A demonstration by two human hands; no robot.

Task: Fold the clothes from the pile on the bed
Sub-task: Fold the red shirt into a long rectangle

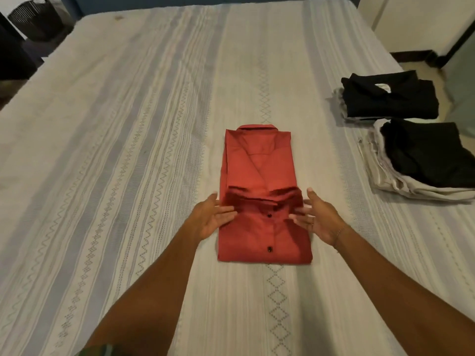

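Head view: I see a red shirt (262, 196) partly folded at the centre of the striped bed (115, 150), its near part doubled over with dark buttons showing. My left hand (210, 218) at 9 o'clock and right hand (317, 217) at 3 o'clock flank the fold, fingers spread and straight, fingertips touching the cloth. Two stacks of folded dark clothes (401, 124) lie at 2 o'clock, and a basket (36, 19) at 10 o'clock.

A red buttoned shirt (262, 201) is lying folded on the striped white bedspread (128, 150). The left hand (209, 218) and right hand (317, 217) are flanking it, straight fingers touching its sides. Two stacks of folded dark clothes (411, 129) are sitting well apart, rightward.
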